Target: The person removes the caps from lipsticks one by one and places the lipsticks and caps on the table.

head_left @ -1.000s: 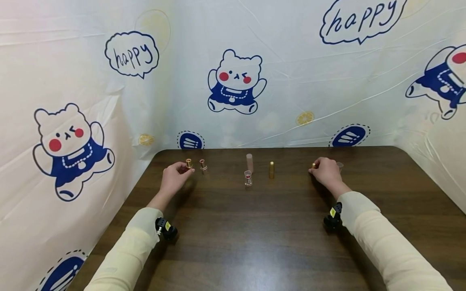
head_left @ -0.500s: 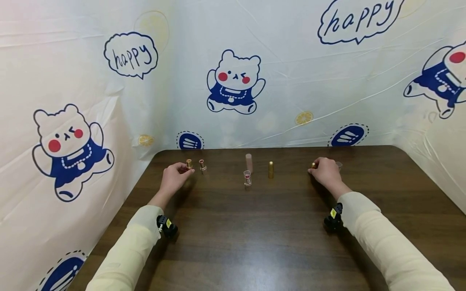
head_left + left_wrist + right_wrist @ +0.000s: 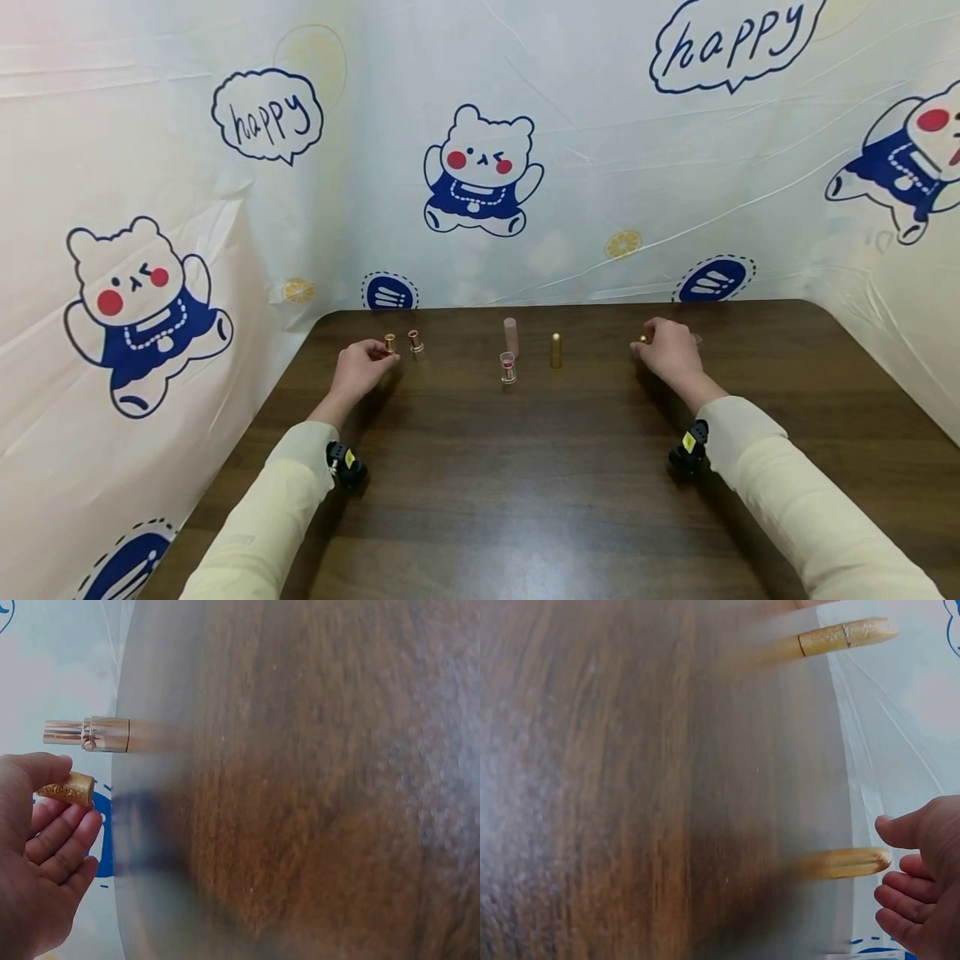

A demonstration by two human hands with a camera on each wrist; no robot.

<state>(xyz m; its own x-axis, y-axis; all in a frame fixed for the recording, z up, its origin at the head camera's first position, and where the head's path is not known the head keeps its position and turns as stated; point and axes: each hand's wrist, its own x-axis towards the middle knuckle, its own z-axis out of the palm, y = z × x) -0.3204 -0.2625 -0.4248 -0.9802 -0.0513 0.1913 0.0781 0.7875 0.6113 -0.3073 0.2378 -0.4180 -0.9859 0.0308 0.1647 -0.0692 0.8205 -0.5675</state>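
In the head view my left hand (image 3: pixel 362 367) is at the table's far left, pinching a short gold lipstick tube (image 3: pixel 69 789) between thumb and fingers. The tube is tilted, partly covered by the thumb. Beside it stands a rose-gold lipstick (image 3: pixel 105 735) with a clear base. On the right, my right hand (image 3: pixel 670 350) is beside an upright gold lipstick tube (image 3: pixel 847 862). In the right wrist view its thumb is spread above that tube and its other fingers lie loosely below, with a gap between thumb and tube.
Mid-table stand a pink lipstick tube (image 3: pixel 512 336), a clear-cased lipstick (image 3: pixel 508 368) and a gold lipstick (image 3: pixel 556 351). A small clear piece (image 3: pixel 697 339) shows partly behind my right hand. The brown table (image 3: pixel 517 467) ends at a patterned cloth backdrop (image 3: pixel 600 150).
My right thumb and fingers have spread apart at the gold tube. My left hand keeps its pinch, barely moved. The head view has shifted slightly.
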